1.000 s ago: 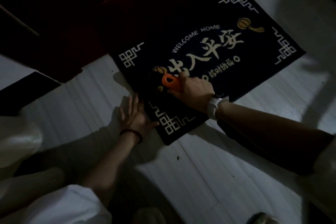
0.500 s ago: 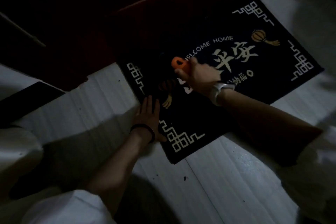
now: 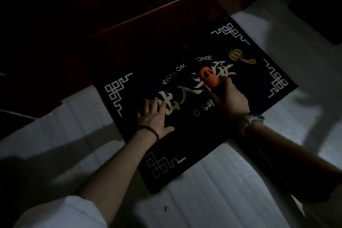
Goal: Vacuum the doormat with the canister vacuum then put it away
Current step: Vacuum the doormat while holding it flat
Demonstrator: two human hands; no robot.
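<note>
Both hands are down on the doormat (image 3: 249, 87), which lies on the pale floor (image 3: 212, 200) across the middle of the frame, its far edge against a dark wooden threshold (image 3: 157, 11) toward the upper left. The left hand (image 3: 155, 116), with a bead bracelet (image 3: 150, 131) at the wrist, lies flat with straight fingers spread on the mat's lower left part, pressing it down. The right hand (image 3: 229, 98), a watch (image 3: 249, 119) on its wrist, is curled round an orange ribbed handle (image 3: 209, 77) near the middle of the mat, over the printed characters. What sits under that handle is lost in the dark; it is presumably the vacuum's nozzle, though neither hose nor canister shows anywhere in view.

By the look of it the vacuuming step is under way, with the mat pinned so it cannot creep. The right half of the mat, toward the lantern motif (image 3: 236, 54), likely needs passes next, which calls for the flat hand to keep the mat steady or shift along with the stroke. Putting the vacuum away is not yet begun.
</note>
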